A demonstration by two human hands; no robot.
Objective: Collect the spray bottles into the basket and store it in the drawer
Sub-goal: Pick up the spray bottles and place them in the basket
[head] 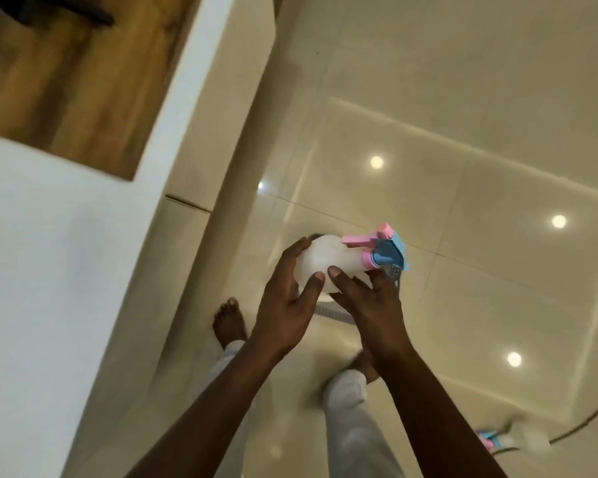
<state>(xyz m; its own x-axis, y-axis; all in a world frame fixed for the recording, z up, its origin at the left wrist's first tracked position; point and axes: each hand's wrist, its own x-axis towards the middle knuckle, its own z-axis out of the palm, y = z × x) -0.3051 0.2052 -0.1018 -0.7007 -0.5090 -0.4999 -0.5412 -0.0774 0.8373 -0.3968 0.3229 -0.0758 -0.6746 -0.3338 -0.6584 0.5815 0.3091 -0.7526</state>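
Person standing, barefoot, over a glossy tiled floor; picture is motion-blurred.

Both hands are on one spray bottle, held in the air at about waist level, lying nearly sideways with its pink-and-blue trigger head pointing right. The left hand cups the rounded base end: fingers curled loosely round the far side, thumb on the near side. The right hand supports the body just below the neck, thumb laid across the white plastic, its other fingers under the bottle and mostly hidden. Neither hand is clenched; the hold looks like a two-handed cradle, probably to steady a smooth, bulbous shape while carrying or turning it.

Beneath the hands a pale perforated edge shows, possibly the basket; too little is visible to say.

A second spray bottle lies on the floor at lower right, well apart from the hands, uncollected.

A white cabinet with a wood-lined recess stands to the left. No drawer can be made out.

Judgement: early in the task, one bottle in hand and not yet stowed.
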